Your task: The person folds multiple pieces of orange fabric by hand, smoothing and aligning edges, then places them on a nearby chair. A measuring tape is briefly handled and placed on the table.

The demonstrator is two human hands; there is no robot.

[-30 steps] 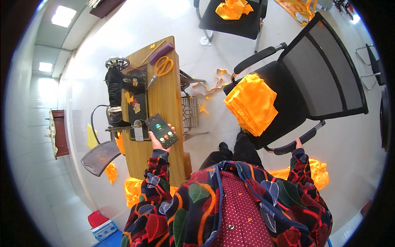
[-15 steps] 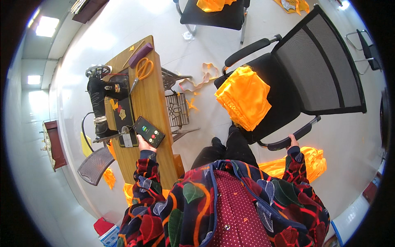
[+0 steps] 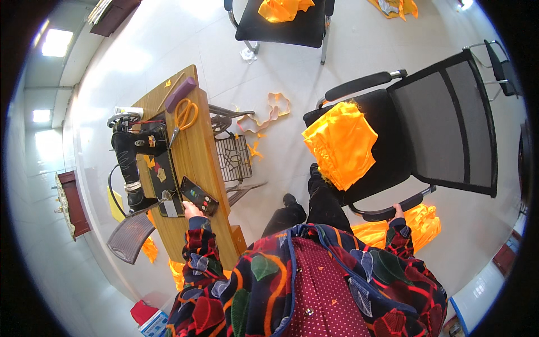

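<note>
A dark smartphone (image 3: pixel 199 196) with a lit screen showing small coloured icons lies flat and slantwise near the near end of the narrow wooden surface (image 3: pixel 193 151), held at its lower edge by the left hand (image 3: pixel 192 210). A black office chair (image 3: pixel 412 132) with a mesh back and curved armrests stands to the right on the pale floor. The right hand (image 3: pixel 398 213) has closed its grip on the chair's nearer armrest (image 3: pixel 387 210).
</note>
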